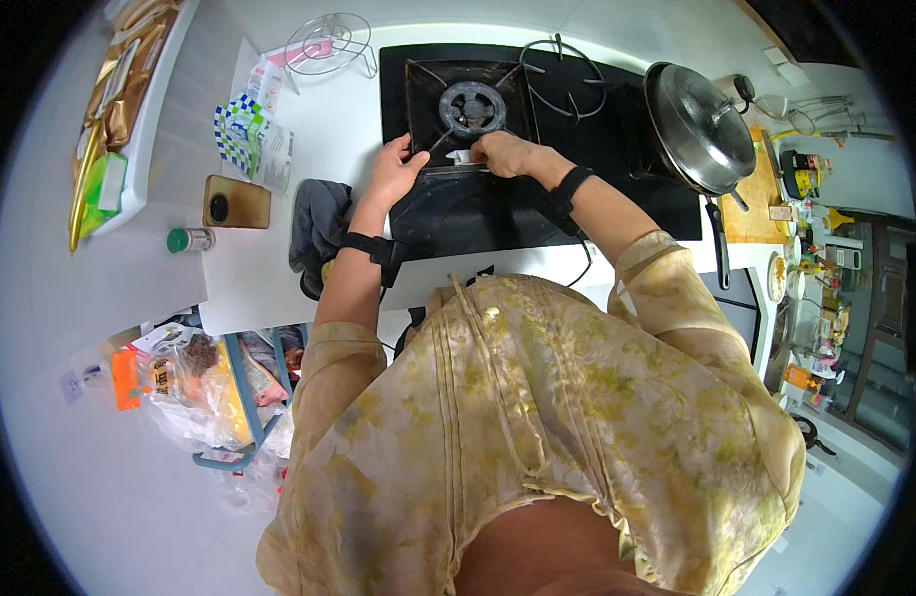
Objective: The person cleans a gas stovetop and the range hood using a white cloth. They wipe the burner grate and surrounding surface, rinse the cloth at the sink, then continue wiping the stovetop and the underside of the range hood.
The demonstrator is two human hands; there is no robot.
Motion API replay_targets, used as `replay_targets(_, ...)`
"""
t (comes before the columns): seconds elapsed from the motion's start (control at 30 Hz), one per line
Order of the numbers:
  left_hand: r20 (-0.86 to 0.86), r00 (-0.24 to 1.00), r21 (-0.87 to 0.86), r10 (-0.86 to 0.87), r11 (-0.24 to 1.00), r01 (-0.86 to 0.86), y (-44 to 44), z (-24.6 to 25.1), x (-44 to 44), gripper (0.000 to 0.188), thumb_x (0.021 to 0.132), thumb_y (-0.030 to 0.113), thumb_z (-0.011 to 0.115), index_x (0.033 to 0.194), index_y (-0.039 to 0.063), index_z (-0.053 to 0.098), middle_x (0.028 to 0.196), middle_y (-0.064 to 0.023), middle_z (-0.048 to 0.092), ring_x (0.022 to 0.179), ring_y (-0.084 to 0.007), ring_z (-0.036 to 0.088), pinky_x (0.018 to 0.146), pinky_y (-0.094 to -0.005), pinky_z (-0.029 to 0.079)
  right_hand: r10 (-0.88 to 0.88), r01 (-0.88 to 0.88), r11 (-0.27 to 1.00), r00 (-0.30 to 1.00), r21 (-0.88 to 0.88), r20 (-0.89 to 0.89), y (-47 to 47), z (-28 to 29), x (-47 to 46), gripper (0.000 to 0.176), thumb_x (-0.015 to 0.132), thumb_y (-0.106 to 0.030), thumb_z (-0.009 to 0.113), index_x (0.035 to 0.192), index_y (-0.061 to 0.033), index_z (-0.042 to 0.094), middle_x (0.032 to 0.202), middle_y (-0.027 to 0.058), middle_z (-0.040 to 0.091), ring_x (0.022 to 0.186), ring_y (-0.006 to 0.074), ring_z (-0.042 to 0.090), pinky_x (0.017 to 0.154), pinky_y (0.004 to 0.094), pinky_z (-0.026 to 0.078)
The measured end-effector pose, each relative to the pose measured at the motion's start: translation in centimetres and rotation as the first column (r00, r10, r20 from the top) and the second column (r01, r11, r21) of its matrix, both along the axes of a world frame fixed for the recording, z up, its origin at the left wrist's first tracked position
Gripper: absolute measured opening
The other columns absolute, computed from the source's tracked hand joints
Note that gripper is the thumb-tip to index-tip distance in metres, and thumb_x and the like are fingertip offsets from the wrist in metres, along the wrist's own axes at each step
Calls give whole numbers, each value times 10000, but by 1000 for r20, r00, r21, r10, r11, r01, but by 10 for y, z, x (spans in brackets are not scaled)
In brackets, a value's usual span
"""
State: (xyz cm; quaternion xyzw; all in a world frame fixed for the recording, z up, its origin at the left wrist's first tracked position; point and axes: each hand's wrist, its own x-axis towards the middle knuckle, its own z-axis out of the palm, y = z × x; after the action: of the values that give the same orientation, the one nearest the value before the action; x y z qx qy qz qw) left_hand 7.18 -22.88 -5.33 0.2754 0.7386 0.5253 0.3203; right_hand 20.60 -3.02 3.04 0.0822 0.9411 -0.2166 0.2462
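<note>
A square black pan support with a raised rim sits around the round gas burner on the left of the black glass hob. My left hand grips its front left corner, thumb on the near edge and fingers along the side. Pinched in my right hand is a small white piece, perhaps a wipe or pad, pressed against the inside of the front rim. My fingers cover part of it. The support looks dark and stained.
A round wire pan ring lies on the hob behind. To the right stands a lidded pan, its handle jutting past the counter edge. Leftward are a dark grey cloth, a phone, a green-capped jar and a wire rack.
</note>
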Motion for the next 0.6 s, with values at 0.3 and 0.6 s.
replay_targets(0.3, -19, 1000, 28, 23, 999, -22, 0, -3, 0, 619, 878, 222, 729, 1383, -46, 490, 1316, -196, 599, 1159, -287, 607, 960, -372, 496, -560, 465, 674, 829, -574, 13, 24, 18, 29, 124, 837, -20, 621, 945, -44, 675, 829, 54, 685, 776, 169, 657, 738, 297, 521)
replay_targets(0.6, -360, 909, 100, 211, 977, -187, 3, 40, 18, 454, 860, 166, 722, 1269, 12, 597, 1151, -148, 644, 974, -254, 632, 867, -368, 517, -680, 415, -22, 660, -909, 318, 22, 46, 54, 236, 956, -26, 563, 1183, -37, 628, 1100, 54, 678, 1005, 154, 671, 951, 321, 544)
